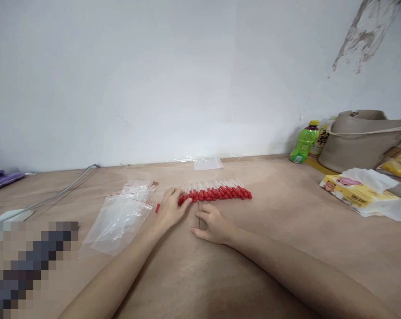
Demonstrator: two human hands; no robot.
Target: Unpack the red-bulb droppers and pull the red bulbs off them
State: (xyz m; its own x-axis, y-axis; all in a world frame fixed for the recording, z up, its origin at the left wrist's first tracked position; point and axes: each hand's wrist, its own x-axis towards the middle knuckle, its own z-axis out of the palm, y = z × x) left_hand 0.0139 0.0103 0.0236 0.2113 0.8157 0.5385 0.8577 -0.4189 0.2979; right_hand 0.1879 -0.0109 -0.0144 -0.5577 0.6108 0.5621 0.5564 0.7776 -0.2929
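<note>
1. A worktop covered in brown sheeting (287, 199) is running back to a pale wall (154, 88), whose paint is peeling at upper right.
2. A row of red-tipped, thin pale sticks (220, 193) is lying near the worktop's middle, toward its back edge. The row's long axis is running left to right; the red tips are facing the person, the pale stems pointing wallward.
3. The left hand (172, 207) is curving over the row's left end; whether it is pinching, I cannot tell.
4. The right hand (214, 225) is holding thumb and forefinger apart beside a slender, seemingly clear rod (198, 217); its grip is unclear.
5. Toward the right edge, a yellow tissue packet (356, 192) and a green, yellow-capped bottle (304, 144) are showing print too small to read.
</note>
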